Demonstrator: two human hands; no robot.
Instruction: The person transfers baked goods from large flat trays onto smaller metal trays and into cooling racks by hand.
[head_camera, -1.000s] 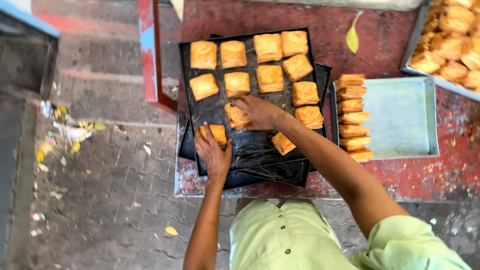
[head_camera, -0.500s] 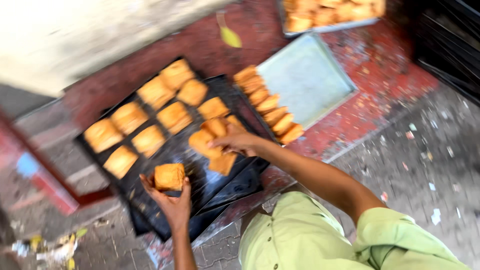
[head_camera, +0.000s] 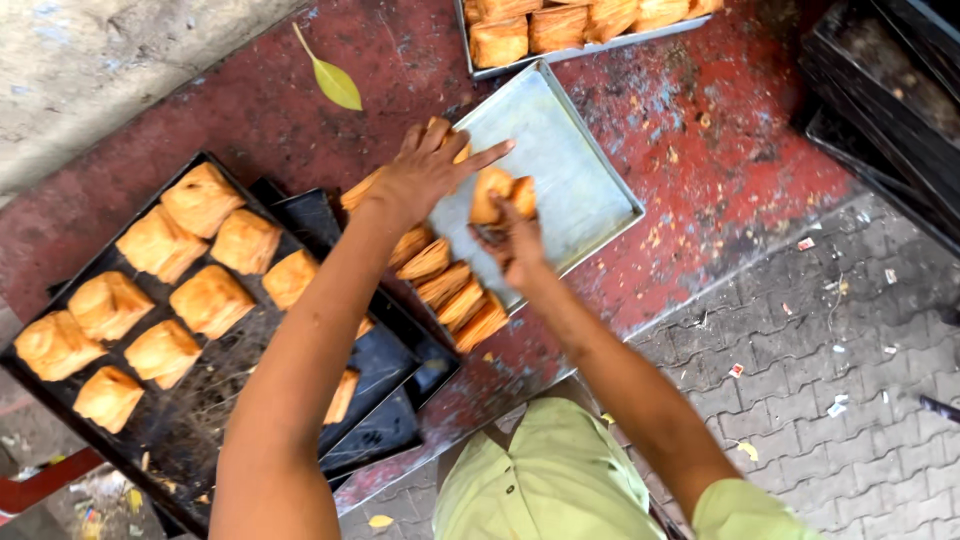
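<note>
Fingers (head_camera: 500, 238) of right hand (head_camera: 512, 245) pinched shut on two puff pastries (head_camera: 500, 193), held just above the metal tray (head_camera: 570, 165). Left hand (head_camera: 425, 172) mostly open, index finger out, resting on a pastry (head_camera: 440, 130) at the tray's edge (grip unclear). Pastry row (head_camera: 450, 280) stands just below both hands, black baking tray (head_camera: 180, 400) further left.

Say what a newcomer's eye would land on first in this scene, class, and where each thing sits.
At centre, the right hand holds two golden pastries over a pale metal tray, with the left hand resting on the row of pastries along its edge. A black baking tray of square pastries lies lower left on the red surface.
</note>
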